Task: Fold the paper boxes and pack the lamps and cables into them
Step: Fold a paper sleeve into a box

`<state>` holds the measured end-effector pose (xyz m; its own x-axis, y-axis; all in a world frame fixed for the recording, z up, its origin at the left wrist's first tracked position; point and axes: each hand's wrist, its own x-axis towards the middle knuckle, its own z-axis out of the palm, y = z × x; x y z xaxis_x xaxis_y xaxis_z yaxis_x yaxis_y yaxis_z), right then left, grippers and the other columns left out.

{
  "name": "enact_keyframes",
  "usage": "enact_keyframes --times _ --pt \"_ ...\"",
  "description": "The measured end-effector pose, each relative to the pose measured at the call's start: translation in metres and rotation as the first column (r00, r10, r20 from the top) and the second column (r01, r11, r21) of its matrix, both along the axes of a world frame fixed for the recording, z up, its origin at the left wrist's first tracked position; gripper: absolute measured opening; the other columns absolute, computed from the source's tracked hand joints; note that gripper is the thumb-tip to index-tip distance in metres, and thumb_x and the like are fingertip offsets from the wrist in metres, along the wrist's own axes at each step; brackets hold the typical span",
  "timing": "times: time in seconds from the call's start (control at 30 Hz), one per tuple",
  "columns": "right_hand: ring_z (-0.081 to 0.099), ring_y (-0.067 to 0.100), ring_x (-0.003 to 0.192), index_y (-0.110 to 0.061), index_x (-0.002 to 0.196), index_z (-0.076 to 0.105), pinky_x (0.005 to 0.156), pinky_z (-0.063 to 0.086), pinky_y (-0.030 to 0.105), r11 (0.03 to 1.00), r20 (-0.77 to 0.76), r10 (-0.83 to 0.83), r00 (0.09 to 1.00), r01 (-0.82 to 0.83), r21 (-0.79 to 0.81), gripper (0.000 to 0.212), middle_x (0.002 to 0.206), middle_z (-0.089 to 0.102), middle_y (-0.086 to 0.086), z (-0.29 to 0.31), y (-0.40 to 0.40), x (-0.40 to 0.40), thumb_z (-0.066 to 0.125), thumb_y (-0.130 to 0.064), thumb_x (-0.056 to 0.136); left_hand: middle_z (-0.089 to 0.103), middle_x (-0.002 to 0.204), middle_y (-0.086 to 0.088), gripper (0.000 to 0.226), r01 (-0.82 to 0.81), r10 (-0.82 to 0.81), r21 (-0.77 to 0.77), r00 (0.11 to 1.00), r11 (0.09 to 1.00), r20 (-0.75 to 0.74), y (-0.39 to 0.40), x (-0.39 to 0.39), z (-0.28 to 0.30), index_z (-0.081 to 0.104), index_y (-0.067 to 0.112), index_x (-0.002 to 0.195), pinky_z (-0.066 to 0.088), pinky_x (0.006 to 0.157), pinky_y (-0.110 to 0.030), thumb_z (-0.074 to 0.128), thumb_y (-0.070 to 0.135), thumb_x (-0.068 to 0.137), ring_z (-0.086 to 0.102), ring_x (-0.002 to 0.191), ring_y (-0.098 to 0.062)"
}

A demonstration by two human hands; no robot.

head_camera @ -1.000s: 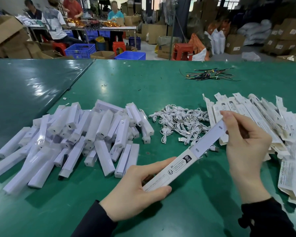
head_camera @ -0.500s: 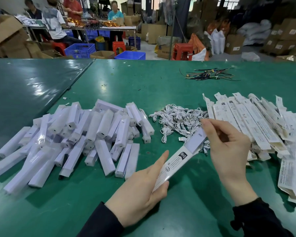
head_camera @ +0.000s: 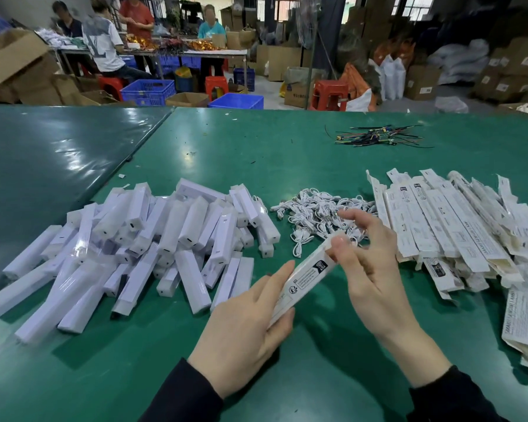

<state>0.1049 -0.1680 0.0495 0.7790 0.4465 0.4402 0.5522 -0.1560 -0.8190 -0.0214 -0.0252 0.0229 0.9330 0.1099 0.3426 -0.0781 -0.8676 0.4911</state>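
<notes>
While the left hand (head_camera: 244, 327) grips the paper box (head_camera: 302, 280) near end to steady it, the right hand (head_camera: 369, 269) pinches the far end, apparently to fold its flap

hands: two, the left hand (head_camera: 244, 333) and the right hand (head_camera: 369, 269)
paper box in the hands: one (head_camera: 302, 281)
lamps (head_camera: 153, 239): one heap, several dozen, too many to count
cables (head_camera: 317, 217): one tangled pile, number unclear
flat boxes (head_camera: 448, 226): one stack, dozens
coloured wires (head_camera: 375, 137): one bundle
red stools: three
</notes>
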Motion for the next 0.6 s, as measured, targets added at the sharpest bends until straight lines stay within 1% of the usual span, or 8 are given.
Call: enact_keyframes --times 0.1,0.17,0.27,0.33,0.4,0.43,0.53,0.6 --pt "0.021 -0.001 0.14 -0.003 0.064 0.069 0.116 0.017 0.035 0.969 -0.04 0.186 0.982 -0.19 -0.156 0.068 0.137 0.045 -0.03 0.001 -0.001 0.002 0.042 -0.061 0.087 0.059 0.105 0.008 0.06 0.015 -0.013 0.079 1.0 0.997 -0.028 0.0 0.0 0.001 0.034 0.027 0.149 0.051 0.062 -0.038 0.03 0.047 0.093 0.053 0.086 -0.015" --pt "0.021 -0.006 0.14 -0.001 0.07 0.073 0.117 0.017 0.03 0.926 -0.114 0.289 0.951 -0.307 -0.219 0.065 0.137 0.045 -0.032 0.0 -0.004 0.006 0.045 -0.057 0.089 0.055 0.107 0.01 0.062 0.026 -0.021 0.107 0.999 0.994 -0.045 -0.001 0.001 -0.001 0.029 0.03 0.15 0.05 0.067 -0.04 0.024 0.05 0.092 0.053 0.086 -0.015" --pt "0.036 -0.011 0.128 -0.003 0.103 0.073 0.114 0.025 0.025 0.899 -0.188 0.332 0.924 -0.371 -0.233 0.07 0.126 0.055 -0.03 0.003 -0.011 0.013 0.041 -0.063 0.086 0.053 0.106 0.012 0.062 0.021 -0.019 0.096 0.999 0.995 -0.028 -0.006 0.0 -0.003 0.029 0.033 0.15 0.049 0.066 -0.038 0.023 0.051 0.091 0.054 0.081 -0.014" --pt "0.049 -0.006 0.123 -0.029 0.101 0.075 0.109 0.03 0.023 0.943 -0.209 0.307 0.929 -0.326 -0.064 0.055 0.114 0.068 -0.017 0.008 -0.014 0.02 0.034 -0.064 0.089 0.058 0.109 0.012 0.059 -0.003 0.003 0.044 1.0 0.999 -0.004 -0.007 0.0 -0.001 0.033 0.033 0.148 0.05 0.065 -0.039 0.028 0.049 0.092 0.058 0.079 -0.014" --pt "0.062 0.003 0.111 -0.029 0.08 0.077 0.103 0.04 0.033 0.978 -0.281 0.14 0.949 -0.088 0.189 0.047 0.106 0.074 -0.009 0.006 -0.021 0.035 0.041 -0.055 0.097 0.062 0.108 0.011 0.055 -0.053 0.053 -0.008 0.997 0.999 0.058 -0.005 0.0 0.0 0.039 0.029 0.145 0.051 0.064 -0.039 0.035 0.046 0.093 0.059 0.078 -0.015" --pt "0.066 0.003 0.099 -0.026 0.076 0.077 0.096 0.046 0.035 0.972 -0.31 0.002 0.951 0.071 0.223 0.041 0.098 0.075 -0.007 0.003 -0.026 0.043 0.049 -0.047 0.097 0.063 0.107 0.01 0.053 -0.083 0.087 -0.04 0.992 0.996 0.094 -0.004 0.0 0.001 0.042 0.028 0.144 0.051 0.065 -0.038 0.041 0.043 0.094 0.059 0.078 -0.014" --pt "0.061 0.006 0.066 -0.026 0.068 0.073 0.069 0.045 0.023 0.911 -0.077 -0.395 0.915 0.38 -0.162 0.022 0.077 0.074 -0.001 -0.012 -0.038 0.06 0.067 -0.033 0.088 0.065 0.107 0.009 0.046 -0.155 0.178 -0.142 0.969 0.978 0.169 -0.002 0.001 0.002 0.046 0.024 0.142 0.048 0.071 -0.029 0.051 0.032 0.096 0.058 0.082 -0.009" --pt "0.06 0.005 0.07 -0.024 0.077 0.072 0.065 0.045 0.022 0.783 0.117 -0.367 0.923 0.375 -0.496 0.02 0.081 0.069 -0.006 -0.021 -0.039 0.063 0.072 -0.044 0.081 0.066 0.112 0.01 0.047 -0.186 0.217 -0.171 0.958 0.968 0.187 -0.002 0.001 0.003 0.048 0.022 0.14 0.047 0.073 -0.025 0.052 0.032 0.094 0.059 0.086 -0.007"
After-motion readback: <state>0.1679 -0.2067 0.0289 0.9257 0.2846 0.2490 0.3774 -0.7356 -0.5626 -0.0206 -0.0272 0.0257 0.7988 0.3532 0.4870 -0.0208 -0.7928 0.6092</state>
